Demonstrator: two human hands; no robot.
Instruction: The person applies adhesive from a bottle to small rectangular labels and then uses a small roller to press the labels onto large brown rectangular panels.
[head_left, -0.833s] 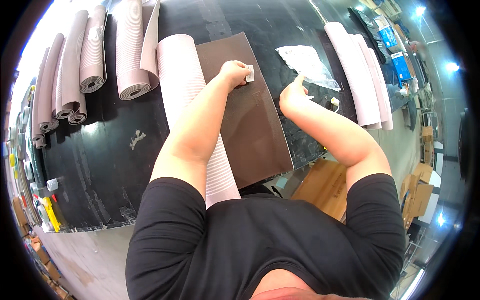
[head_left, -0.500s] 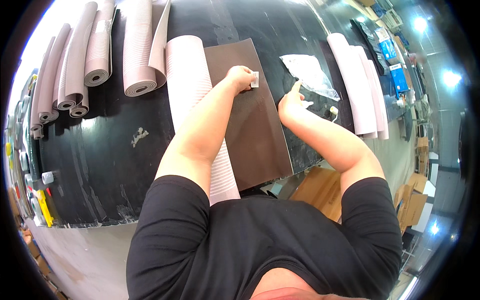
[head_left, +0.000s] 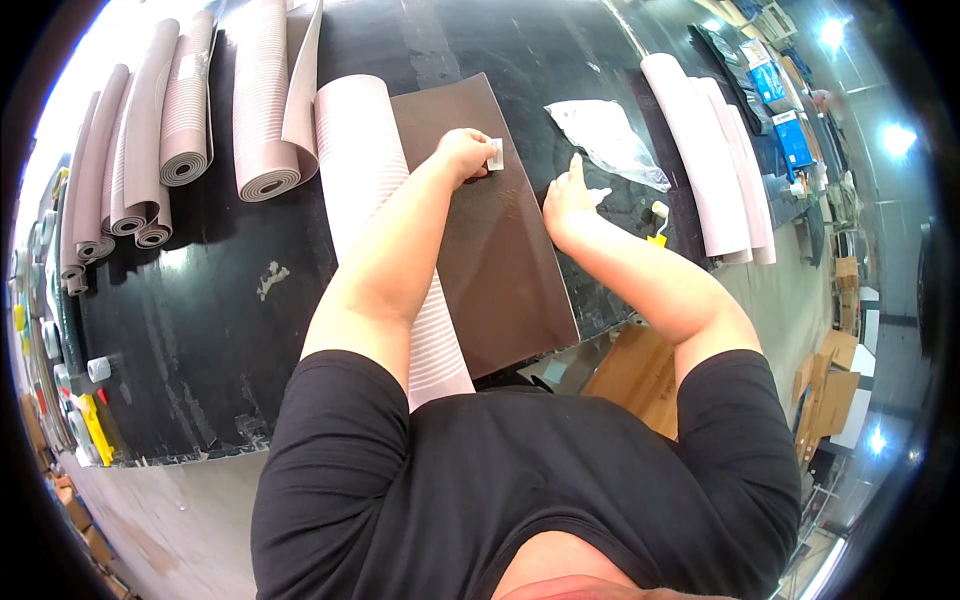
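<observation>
Across the black table lies a flat brown mat [head_left: 505, 270], its near end by my body. Over its upper part, my left hand [head_left: 464, 155] pinches a small whitish label [head_left: 495, 154] by its left side; the label lies at or just above the mat's surface. My right hand [head_left: 568, 207] is by the mat's right edge, index finger stretched toward a clear plastic bag [head_left: 612, 143]. Its remaining fingers are partly hidden, and a scrap of white film [head_left: 599, 195] shows beside them. A partly unrolled pinkish ribbed mat [head_left: 358, 150] runs along the brown mat's left side, under my left forearm.
Several rolled mats [head_left: 270, 130] stand at the back left of the table [head_left: 200, 330]. Pale sheets [head_left: 695, 150] lie on the right. A small roller with a yellow handle [head_left: 657, 228] rests near my right forearm. Below the table edge is a cardboard box [head_left: 640, 375].
The whole scene has shifted slightly left in view. More of the roller's yellow handle shows by my right forearm. Both hands keep about the same places over the mat.
</observation>
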